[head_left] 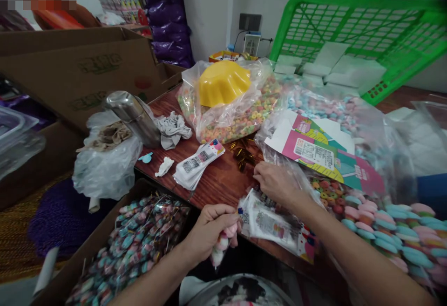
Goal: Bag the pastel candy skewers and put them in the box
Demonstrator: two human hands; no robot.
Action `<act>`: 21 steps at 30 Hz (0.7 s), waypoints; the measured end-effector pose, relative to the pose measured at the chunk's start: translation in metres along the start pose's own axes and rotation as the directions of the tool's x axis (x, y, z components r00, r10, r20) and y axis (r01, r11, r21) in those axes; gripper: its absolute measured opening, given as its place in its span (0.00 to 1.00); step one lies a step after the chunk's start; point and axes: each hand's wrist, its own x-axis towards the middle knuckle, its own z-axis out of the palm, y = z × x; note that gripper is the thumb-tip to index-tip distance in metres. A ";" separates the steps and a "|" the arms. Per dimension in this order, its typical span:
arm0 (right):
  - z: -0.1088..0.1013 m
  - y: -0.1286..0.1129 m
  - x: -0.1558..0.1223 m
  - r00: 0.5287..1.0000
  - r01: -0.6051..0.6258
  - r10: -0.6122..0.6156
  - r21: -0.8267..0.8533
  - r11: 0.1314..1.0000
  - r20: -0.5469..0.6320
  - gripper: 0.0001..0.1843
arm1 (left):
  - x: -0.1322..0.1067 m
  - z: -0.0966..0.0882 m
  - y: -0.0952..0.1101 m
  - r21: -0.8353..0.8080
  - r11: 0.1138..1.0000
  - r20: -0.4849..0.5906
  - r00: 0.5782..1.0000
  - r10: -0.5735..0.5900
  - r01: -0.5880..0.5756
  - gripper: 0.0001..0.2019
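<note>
My left hand (218,227) is closed around the gathered neck of a small clear bag of pink and white marshmallow candy (220,245), which hangs at the table's front edge. My right hand (274,182) rests on the table with its fingers curled together, right beside a pile of gold twist ties (242,154); its fingertips hide whatever they hold. Below that wrist lies a stack of printed clear bags (272,224). A second stack of printed bags (197,164) lies on the table (220,180) further left.
A cardboard box (139,245) of bagged candies stands low at left. A steel flask (134,117) and a crumpled cloth (172,129) sit behind. Beyond are a yellow bowl (223,82) on a bag of ring candies (226,126), marshmallow skewers (394,231), printed cardboard (324,152) and a green basket (349,15).
</note>
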 end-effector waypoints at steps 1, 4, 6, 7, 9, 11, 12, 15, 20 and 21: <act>-0.004 0.004 -0.002 1.000 0.003 -0.003 0.028 1.000 -0.010 0.09 | 0.000 0.000 0.001 -0.032 0.999 0.004 1.000 0.008 -0.008 0.16; -0.014 0.015 -0.010 0.999 0.008 -0.004 0.114 0.993 -0.042 0.08 | 0.003 0.001 0.004 -0.113 0.993 0.028 0.999 0.019 -0.015 0.14; -0.018 0.020 -0.015 0.998 0.011 -0.001 0.166 0.986 -0.059 0.08 | 0.006 0.005 0.006 -0.133 0.991 0.036 0.999 0.011 -0.006 0.13; -0.019 0.021 -0.018 0.997 0.012 0.002 0.195 0.981 -0.071 0.08 | 0.008 0.007 0.007 -0.129 0.992 0.033 0.999 0.000 0.004 0.13; -0.020 0.023 -0.023 0.993 0.007 0.023 0.259 0.966 -0.112 0.09 | 0.011 0.011 0.007 -0.113 0.993 0.021 0.999 -0.026 0.028 0.14; -0.019 0.025 -0.027 0.985 -0.008 0.064 0.324 0.946 -0.163 0.09 | 0.013 0.014 0.008 -0.097 0.994 0.005 0.999 -0.050 0.050 0.14; -0.017 0.027 -0.029 0.979 -0.015 0.086 0.354 0.935 -0.185 0.09 | 0.014 0.016 0.008 -0.093 0.994 -0.002 0.999 -0.054 0.054 0.14; -0.009 0.032 -0.033 0.965 -0.019 0.130 0.432 0.902 -0.229 0.13 | 0.015 0.021 0.009 -0.081 0.995 -0.027 0.998 -0.058 0.055 0.14; 0.000 0.038 -0.039 0.923 -0.009 0.204 0.515 0.857 -0.325 0.11 | 0.012 0.027 0.007 -0.032 0.999 -0.061 0.998 -0.024 0.022 0.14; -0.001 0.040 -0.040 0.913 -0.005 0.215 0.519 0.855 -0.345 0.09 | 0.011 0.028 0.006 -0.027 1.000 -0.066 0.998 -0.016 0.014 0.14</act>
